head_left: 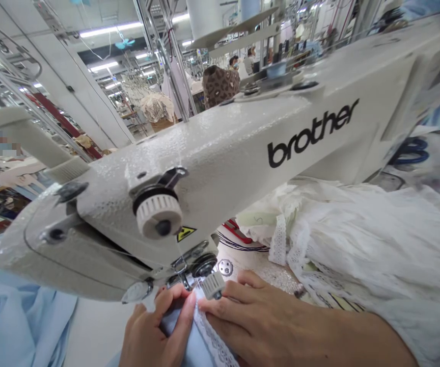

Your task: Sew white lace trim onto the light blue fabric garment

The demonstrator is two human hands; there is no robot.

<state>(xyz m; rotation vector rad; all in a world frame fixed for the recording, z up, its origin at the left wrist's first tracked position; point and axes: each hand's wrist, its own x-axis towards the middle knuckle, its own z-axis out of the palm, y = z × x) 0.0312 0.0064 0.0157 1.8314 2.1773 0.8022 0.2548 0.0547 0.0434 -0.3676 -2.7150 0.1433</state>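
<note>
A white Brother sewing machine [220, 153] fills the view, its head hanging over the work at lower centre. Under it lies light blue fabric [189, 346] with a strip of white lace trim [214, 344] along its edge. My left hand [153, 331] pinches the blue fabric just below the machine head, fingers closed on it. My right hand [254, 316] lies over the lace trim, fingers pressed together on it, fingertips close to the needle area, which the machine hides.
A heap of white lace garments [357, 234] lies to the right of the machine. More blue cloth [9, 316] hangs at the left. A red tool [237, 230] sits behind the machine arm. Other workers and racks stand far back.
</note>
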